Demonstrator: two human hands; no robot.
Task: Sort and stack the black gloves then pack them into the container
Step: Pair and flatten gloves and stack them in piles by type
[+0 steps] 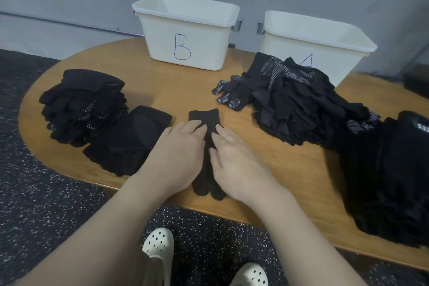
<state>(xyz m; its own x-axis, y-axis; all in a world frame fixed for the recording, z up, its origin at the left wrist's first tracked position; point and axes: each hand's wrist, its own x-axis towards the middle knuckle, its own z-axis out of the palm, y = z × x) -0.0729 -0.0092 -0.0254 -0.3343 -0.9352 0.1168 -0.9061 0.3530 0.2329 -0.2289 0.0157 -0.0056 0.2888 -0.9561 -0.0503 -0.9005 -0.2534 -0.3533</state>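
Head view, wooden table (162,90) with rounded ends, speckled dark floor around it.

Far left: stack of dotted black gloves (83,104), fingers fanned toward the near side. Just right of it and nearer, touching it: a second stack of plain black gloves (126,139), neatly squared.

Far centre: white bin marked "B" (185,37), upright, against the grey wall.

Near centre: single black glove (205,127) lying flat on the table, cuff toward the far side, fingers toward the near edge. Left hand (178,153) lies palm down on the glove's left half, fingers straight, pressing, nothing gripped. Right hand (234,158) lies palm down on the right half, fingers likewise straight and flat, nothing gripped. Only a narrow strip of glove shows between the two hands.

Right of centre: loose unsorted heap of black gloves (301,104), some with white dots, spilling against the front of a second white bin (325,53); its letter is mostly hidden.

Far right: large dark pile (390,181) reaching the near edge.

Below the table edge: two white perforated clogs (160,241).
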